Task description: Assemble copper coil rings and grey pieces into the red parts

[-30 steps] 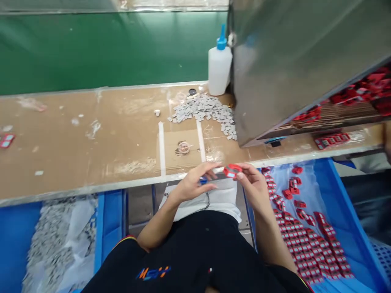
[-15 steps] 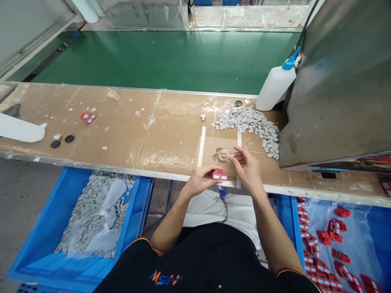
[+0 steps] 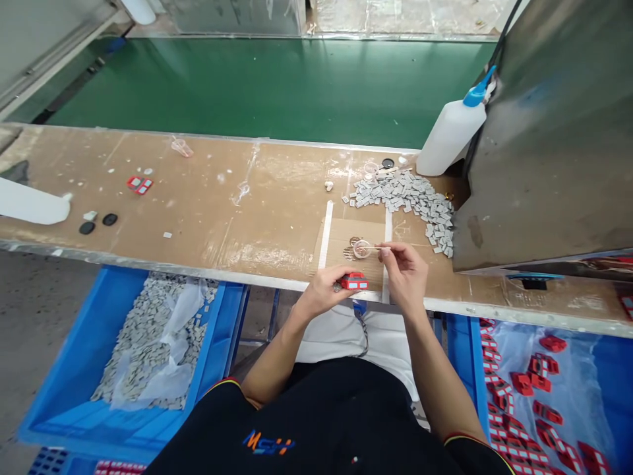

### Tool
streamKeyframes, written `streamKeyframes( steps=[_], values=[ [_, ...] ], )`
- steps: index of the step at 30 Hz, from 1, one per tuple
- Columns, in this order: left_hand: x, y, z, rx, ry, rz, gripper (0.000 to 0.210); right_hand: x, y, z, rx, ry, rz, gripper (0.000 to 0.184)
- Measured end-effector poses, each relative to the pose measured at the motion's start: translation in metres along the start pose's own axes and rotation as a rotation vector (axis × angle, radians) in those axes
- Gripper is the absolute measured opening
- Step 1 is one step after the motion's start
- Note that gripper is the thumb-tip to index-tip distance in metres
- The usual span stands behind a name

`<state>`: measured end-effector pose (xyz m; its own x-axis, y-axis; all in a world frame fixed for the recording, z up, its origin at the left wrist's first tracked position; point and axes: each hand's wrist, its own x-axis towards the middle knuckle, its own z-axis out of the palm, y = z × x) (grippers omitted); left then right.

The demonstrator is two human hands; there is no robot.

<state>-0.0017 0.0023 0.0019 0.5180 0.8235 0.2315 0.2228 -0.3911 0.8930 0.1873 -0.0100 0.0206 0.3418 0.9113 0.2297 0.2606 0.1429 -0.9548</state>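
My left hand (image 3: 326, 289) is closed around a small red plastic piece (image 3: 355, 282) with two pale panels, close to the bench's front edge. Between thumb and fingers, my right hand (image 3: 406, 272) pinches a thin stick (image 3: 373, 248). The stick's far end lies over a small clear round cup (image 3: 361, 249), which stands on a cardboard patch (image 3: 363, 229) on the bench. What the cup contains is too small to make out. Behind the cup a pile of small grey rectangular pieces (image 3: 405, 191) is spread out.
A white bottle with a blue nozzle (image 3: 448, 138) leans at the right by a metal housing (image 3: 544, 145). Beyond the bench runs a green belt (image 3: 277, 92). Below stand a blue bin (image 3: 64, 389) of grey pieces and another holding red pieces (image 3: 548, 412).
My right hand has moved slightly right and back from the cup, with more of the stick showing. My left hand still holds the red piece in nearly the same spot.
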Motion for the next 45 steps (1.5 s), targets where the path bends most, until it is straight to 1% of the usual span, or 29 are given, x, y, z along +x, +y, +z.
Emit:
streamKeyframes(
  steps=[2,4,9,15,20,26,30,35,39,42,45],
  values=[
    [-0.001,0.0,0.001,0.041,0.012,0.015,0.024,-0.01,-0.004,-0.005,0.055,0.039,0.003,0.018],
    [-0.001,-0.001,0.002,0.069,0.013,0.012,0.023,-0.021,-0.009,-0.01,0.051,0.054,-0.025,0.015],
    [-0.001,-0.003,0.004,0.119,0.023,0.029,0.023,-0.038,-0.018,-0.018,-0.157,-0.013,-0.171,0.009],
    [-0.001,-0.001,0.004,0.156,0.032,0.062,0.022,-0.039,-0.018,-0.011,-0.187,-0.058,-0.229,0.008],
    [-0.002,-0.001,0.004,0.153,0.041,0.07,0.023,-0.037,-0.017,-0.009,-0.217,-0.086,-0.312,0.009],
    [-0.002,-0.002,0.004,0.13,0.031,0.081,0.022,-0.037,-0.017,-0.01,-0.26,-0.071,-0.362,0.01],
    [-0.002,-0.002,0.004,0.122,0.031,0.065,0.023,-0.037,-0.017,-0.009,-0.202,-0.077,-0.353,0.011],
    [-0.003,-0.001,0.003,0.114,0.019,0.036,0.023,-0.039,-0.018,-0.008,-0.252,-0.083,-0.255,0.013],
    [-0.002,-0.002,0.002,0.106,0.016,0.019,0.023,-0.039,-0.016,-0.009,-0.185,-0.082,-0.176,0.015],
    [-0.002,-0.002,0.001,0.068,0.019,-0.006,0.024,-0.03,-0.011,-0.012,-0.113,-0.029,-0.116,0.016],
    [-0.002,-0.002,0.0,0.022,0.009,-0.022,0.025,-0.012,-0.004,-0.01,-0.115,0.026,-0.13,0.018]
  ],
)
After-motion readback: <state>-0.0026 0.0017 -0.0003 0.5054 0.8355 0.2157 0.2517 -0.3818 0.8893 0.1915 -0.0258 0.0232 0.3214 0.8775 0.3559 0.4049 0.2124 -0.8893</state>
